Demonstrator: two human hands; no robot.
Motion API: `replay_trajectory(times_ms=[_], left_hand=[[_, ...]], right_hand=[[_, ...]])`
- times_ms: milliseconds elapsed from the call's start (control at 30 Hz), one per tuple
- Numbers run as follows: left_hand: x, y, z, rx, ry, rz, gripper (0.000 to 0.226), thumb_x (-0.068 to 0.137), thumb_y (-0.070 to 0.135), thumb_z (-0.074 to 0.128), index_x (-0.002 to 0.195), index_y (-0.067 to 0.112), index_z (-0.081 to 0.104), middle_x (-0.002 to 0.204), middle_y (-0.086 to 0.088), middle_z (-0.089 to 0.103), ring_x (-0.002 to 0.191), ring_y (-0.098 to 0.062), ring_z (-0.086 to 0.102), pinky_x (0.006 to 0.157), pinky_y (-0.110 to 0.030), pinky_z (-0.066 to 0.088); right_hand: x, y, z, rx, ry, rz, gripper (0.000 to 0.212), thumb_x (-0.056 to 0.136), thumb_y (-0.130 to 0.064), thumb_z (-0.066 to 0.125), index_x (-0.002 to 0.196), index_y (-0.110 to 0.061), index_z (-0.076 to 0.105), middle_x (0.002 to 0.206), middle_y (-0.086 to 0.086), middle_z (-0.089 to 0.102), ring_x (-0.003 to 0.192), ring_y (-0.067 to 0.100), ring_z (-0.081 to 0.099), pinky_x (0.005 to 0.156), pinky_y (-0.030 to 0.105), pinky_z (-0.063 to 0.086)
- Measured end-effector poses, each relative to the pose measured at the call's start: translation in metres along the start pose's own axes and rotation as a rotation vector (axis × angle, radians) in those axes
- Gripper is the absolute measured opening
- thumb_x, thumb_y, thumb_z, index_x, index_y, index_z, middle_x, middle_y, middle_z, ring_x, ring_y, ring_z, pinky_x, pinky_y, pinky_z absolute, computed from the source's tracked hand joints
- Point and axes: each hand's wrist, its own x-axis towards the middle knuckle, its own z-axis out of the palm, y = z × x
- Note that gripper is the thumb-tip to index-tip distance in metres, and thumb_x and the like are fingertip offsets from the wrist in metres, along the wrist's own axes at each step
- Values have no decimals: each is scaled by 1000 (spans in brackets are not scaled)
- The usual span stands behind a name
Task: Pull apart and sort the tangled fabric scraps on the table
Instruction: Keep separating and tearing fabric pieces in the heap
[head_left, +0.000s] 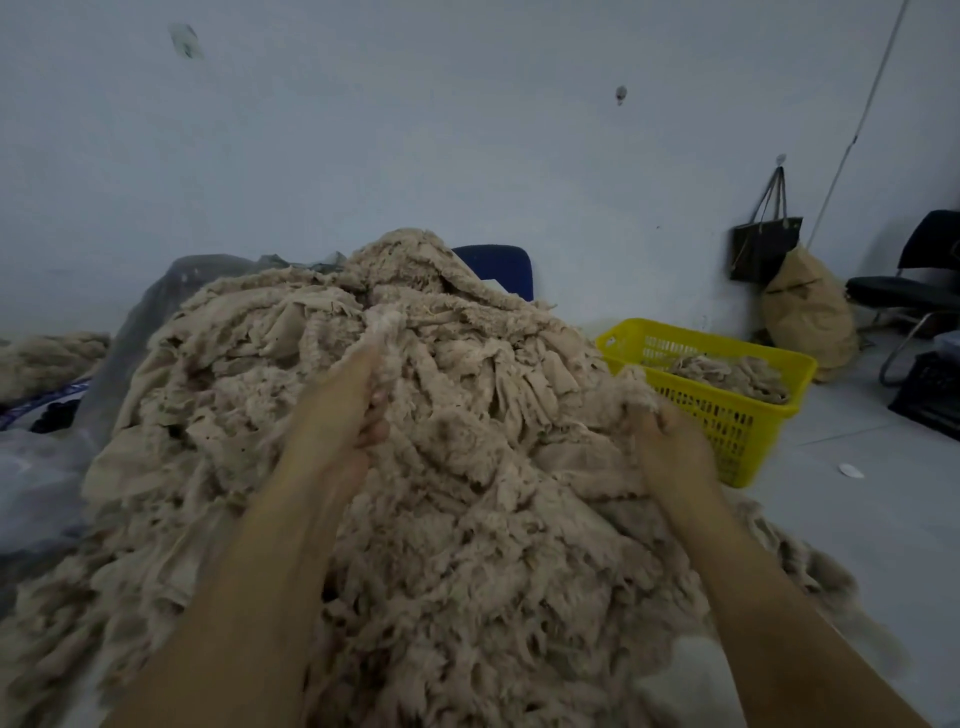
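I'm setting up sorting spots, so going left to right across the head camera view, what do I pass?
Small side pile of scraps → big heap of beige fabric scraps → yellow basket → tan sack → black chair.

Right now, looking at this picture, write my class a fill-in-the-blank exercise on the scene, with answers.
The basket is ____. The bag on the wall is ____. The left hand and right hand both grip ____ from the pile.
Answers: yellow; black; scraps.
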Motion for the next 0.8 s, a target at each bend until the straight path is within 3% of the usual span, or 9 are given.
replay_trajectory(times_ms=[67, 133, 200, 267, 333, 400, 500, 733, 800], left_hand=[[-6, -6, 7, 495, -127, 117, 28, 95, 46, 60, 89, 20, 68, 63, 8, 59, 58, -10, 55, 52, -23, 37], [-17, -13, 21, 838, -449, 163, 52, 86, 75, 46, 92, 29, 67, 85, 21, 68, 79, 3, 62, 67, -19, 47], [-28, -20, 40, 812, -627, 40, 69, 75, 90, 34, 107, 40, 70, 116, 19, 63, 108, -2, 56, 95, -26, 43], [-37, -24, 57, 661, -548, 6, 68, 83, 80, 38, 118, 32, 71, 122, 5, 66, 116, -12, 59, 106, -33, 41], [-32, -24, 64, 385, -307, 33, 52, 99, 55, 45, 108, 13, 73, 96, -9, 75, 99, -22, 70, 99, -40, 52], [-23, -12, 61, 8, -203, 11, 46, 102, 43, 44, 104, 4, 69, 72, -11, 71, 73, -24, 71, 74, -33, 61], [-12, 7, 42, -449, -125, -49, 34, 106, 36, 40, 100, 11, 62, 49, 3, 52, 36, -6, 39, 35, -18, 36], [9, 24, -6, -288, 79, 88, 36, 107, 32, 40, 75, 19, 51, 54, 4, 37, 32, -6, 22, 30, -18, 18], [6, 15, 0, 0, 95, 131, 26, 106, 30, 41, 92, 18, 59, 57, 2, 40, 32, -6, 31, 33, -16, 25]], right_hand=[[-6, -10, 8, 1, -86, -47, 25, 105, -33, 41, 90, -25, 60, 69, -1, 58, 48, 1, 50, 39, 16, 34], [-17, -24, 16, -64, -171, -181, 18, 103, -31, 43, 103, -25, 61, 78, -7, 61, 63, 0, 54, 51, 22, 38], [-31, -40, 27, -105, -228, -370, 17, 98, -22, 48, 89, -35, 54, 74, -16, 55, 67, -5, 54, 52, 15, 34], [-45, -47, 40, -186, -288, -475, 23, 97, -25, 50, 80, -38, 42, 71, -16, 51, 64, -1, 54, 50, 17, 33], [-51, -40, 46, -236, -319, -500, 23, 99, -36, 49, 79, -38, 36, 68, -11, 48, 58, 5, 49, 49, 23, 33], [-48, -23, 42, -271, -344, -507, 22, 101, -41, 45, 81, -37, 36, 68, -7, 47, 58, 7, 46, 53, 29, 37], [-33, 2, 30, -399, -363, -429, 13, 103, -34, 41, 98, -25, 49, 80, -5, 53, 67, 11, 49, 56, 34, 39], [-1, 24, 12, -439, -310, -89, 5, 106, -25, 36, 102, -22, 38, 75, 5, 52, 77, 30, 58, 58, 33, 33], [-3, 15, 13, -290, -171, -112, 6, 106, -24, 36, 100, -27, 36, 69, 3, 50, 65, 18, 54, 51, 31, 31]])
